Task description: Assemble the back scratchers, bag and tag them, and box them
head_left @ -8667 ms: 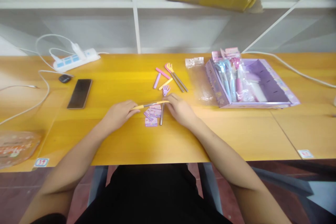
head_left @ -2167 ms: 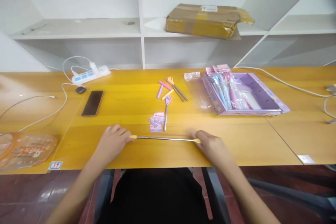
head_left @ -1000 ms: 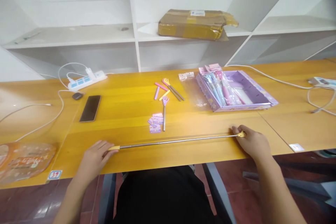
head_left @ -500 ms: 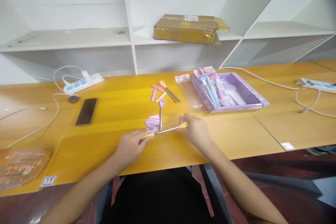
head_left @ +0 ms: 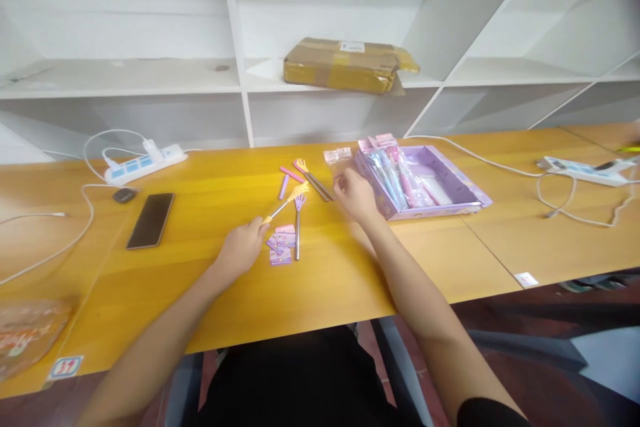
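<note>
My left hand [head_left: 242, 247] holds the handle end of a short yellow telescopic back scratcher [head_left: 287, 201], collapsed, its claw head pointing up and right. My right hand [head_left: 355, 193] has let go of it and hovers with fingers apart near a clear plastic sleeve [head_left: 338, 155], just left of the purple box [head_left: 467, 187]. A purple-headed scratcher [head_left: 298, 223] lies on the table beside small purple cards [head_left: 280, 243]. A pink-and-yellow scratcher [head_left: 311, 177] and loose pink and purple caps [head_left: 286, 180] lie further back.
The purple box holds several packaged scratchers [head_left: 395, 177]. A phone [head_left: 150, 220] and a power strip [head_left: 143, 163] with cables lie at left. Another strip [head_left: 583, 170] sits at right. A cardboard parcel [head_left: 345, 65] rests on the white shelf. A plastic bag [head_left: 27, 330] lies at the front left.
The yellow scratcher, stretched long a second ago, was pushed back short. My right hand released its head and moved up toward the plastic sleeve; my left hand kept the handle.
</note>
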The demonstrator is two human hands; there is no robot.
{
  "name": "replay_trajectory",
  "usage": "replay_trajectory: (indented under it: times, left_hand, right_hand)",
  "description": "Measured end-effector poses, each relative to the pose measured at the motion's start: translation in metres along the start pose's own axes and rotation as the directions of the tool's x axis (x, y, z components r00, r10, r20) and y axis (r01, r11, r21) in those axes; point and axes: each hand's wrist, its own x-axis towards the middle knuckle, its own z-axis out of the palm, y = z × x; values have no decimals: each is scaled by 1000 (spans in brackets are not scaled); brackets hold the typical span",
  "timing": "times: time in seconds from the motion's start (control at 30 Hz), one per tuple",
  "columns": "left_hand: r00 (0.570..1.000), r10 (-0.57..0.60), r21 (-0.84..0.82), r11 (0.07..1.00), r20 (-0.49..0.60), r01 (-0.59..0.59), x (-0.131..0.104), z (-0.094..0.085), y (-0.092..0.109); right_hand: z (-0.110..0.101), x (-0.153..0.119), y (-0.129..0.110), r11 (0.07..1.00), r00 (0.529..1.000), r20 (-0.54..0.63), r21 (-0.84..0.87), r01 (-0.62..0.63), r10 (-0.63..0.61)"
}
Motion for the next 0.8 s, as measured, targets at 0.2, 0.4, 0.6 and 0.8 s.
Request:
replay_trajectory:
  times: [0.2,0.4,0.6,0.8]
  left_hand:
    - [998,-47,-421,907,-42,25,0,14,-31]
    - [993,-88,-550,835,-76,32,5,27,-37]
    - [992,-99,-590,807,-84,31,4,35,-38]
    - [991,-49,-592,805,-126,-36,1,33,-35]
  right_hand:
    - [17,-9,55,922,985,-8,-348,-167,175]
    - [24,-13,65,851,971,45,-492,-182,233]
    - [18,-7,63,872,987,-16,-467,-149,161]
    - [20,-7,64,956,988,-132,-271,-108,75]
